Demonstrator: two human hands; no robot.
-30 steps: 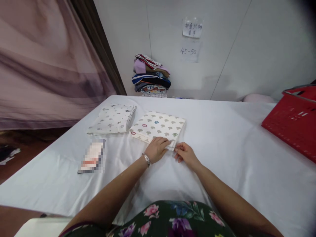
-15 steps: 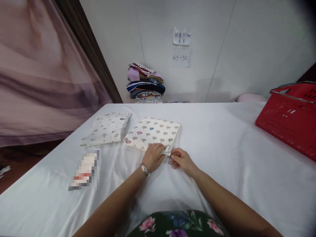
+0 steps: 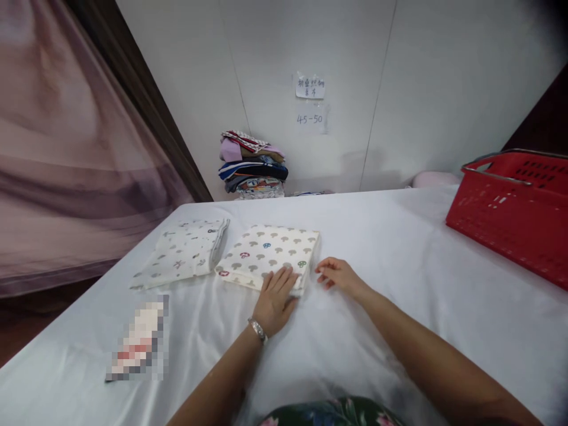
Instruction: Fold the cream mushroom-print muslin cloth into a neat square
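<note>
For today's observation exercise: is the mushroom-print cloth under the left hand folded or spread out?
Folded: the mushroom-print cloth is a compact rectangle with layers showing along its right edge.

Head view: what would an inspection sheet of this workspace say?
Surface: table under a wrinkled white sheet.
Work things: folded mushroom-print cloth; second folded cloth on its left.
Clutter: red basket at the right; flat pixelated item near the left edge.
Hands: left hand flat on the mushroom-print cloth's near edge; right hand on the sheet beside it, holding nothing.
Cables: nothing seen.
Surroundings: pile of clothes by the wall, paper notes above, curtain left.
</note>
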